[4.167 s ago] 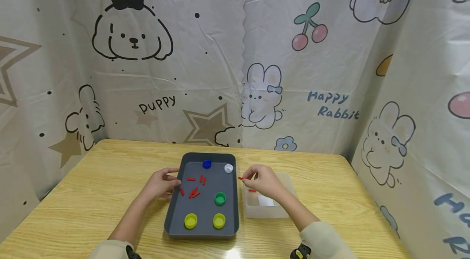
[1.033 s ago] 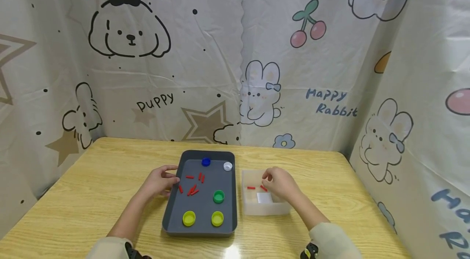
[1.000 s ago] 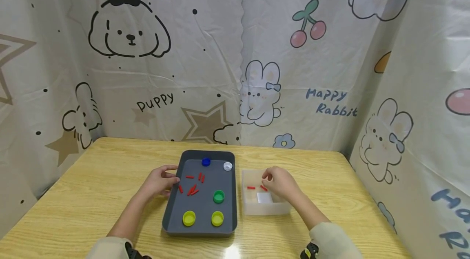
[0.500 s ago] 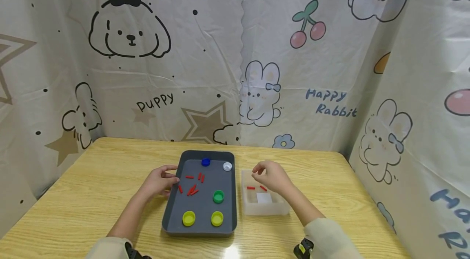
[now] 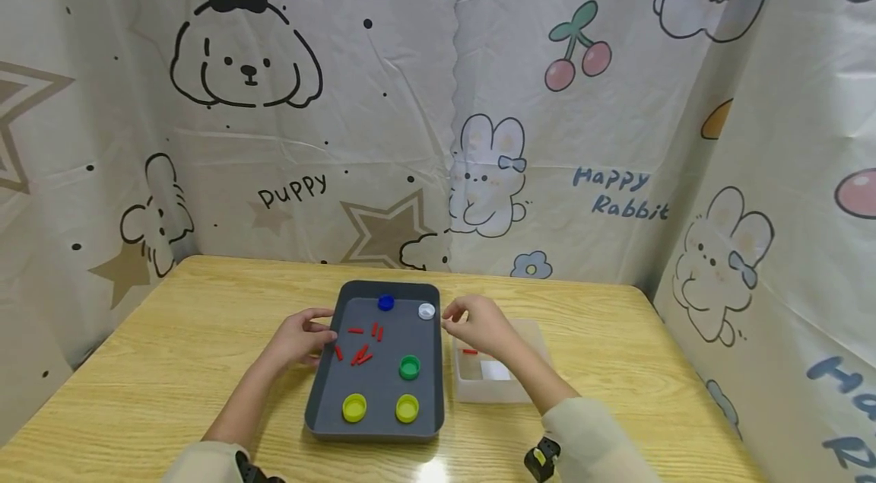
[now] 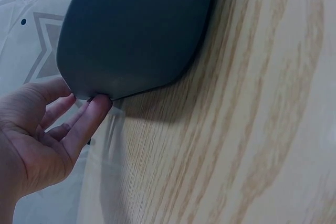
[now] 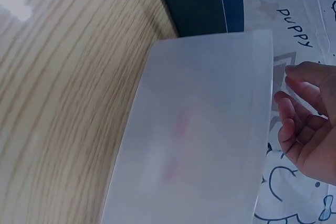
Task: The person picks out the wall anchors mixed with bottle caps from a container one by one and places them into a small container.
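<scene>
If jerking tray by left edge, pinched in left hand, may scatter sticks; holds nothing in right hand.

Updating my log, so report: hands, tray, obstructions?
Left hand holding gray tray. Right hand near tray's right rim, no stick visible. Red sticks loose in tray; right hand partly hides box.

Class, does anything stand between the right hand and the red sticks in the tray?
Yes: the tray's right wall stands between the right hand and the red sticks. Just inside it, the white cap sits slightly off the direct line.
</scene>
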Motion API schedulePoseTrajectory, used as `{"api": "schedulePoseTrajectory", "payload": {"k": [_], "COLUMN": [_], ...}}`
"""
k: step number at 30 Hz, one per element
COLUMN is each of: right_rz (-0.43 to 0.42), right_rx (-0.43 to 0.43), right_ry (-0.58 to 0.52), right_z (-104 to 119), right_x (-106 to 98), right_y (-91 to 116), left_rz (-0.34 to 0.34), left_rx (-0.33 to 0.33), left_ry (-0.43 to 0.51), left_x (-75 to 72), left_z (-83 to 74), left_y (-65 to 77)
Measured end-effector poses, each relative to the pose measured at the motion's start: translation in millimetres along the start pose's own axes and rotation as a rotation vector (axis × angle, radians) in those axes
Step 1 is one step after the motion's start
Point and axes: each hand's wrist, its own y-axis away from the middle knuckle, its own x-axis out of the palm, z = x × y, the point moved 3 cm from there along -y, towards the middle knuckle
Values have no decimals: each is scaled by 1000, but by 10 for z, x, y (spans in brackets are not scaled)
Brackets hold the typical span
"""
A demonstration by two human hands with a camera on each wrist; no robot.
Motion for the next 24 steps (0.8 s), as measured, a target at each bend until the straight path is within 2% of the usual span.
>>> {"api": "schedulePoseTrajectory", "payload": {"k": [7, 14, 24], "right_rz": [42, 51, 97], "right_rx": [-66, -167, -169], "right_ry": [-17, 33, 69], "right_z": [120, 240, 342], "right_x": [110, 231, 452], "right_y": [-58, -112, -190], "left_rz": [-6, -8, -1], "left_rx": [-5, -2, 8], "left_ry": [-6, -2, -6], "left_x": [3, -6, 2], "left_z": [8, 20, -13], "left_y": [-8, -18, 27]}}
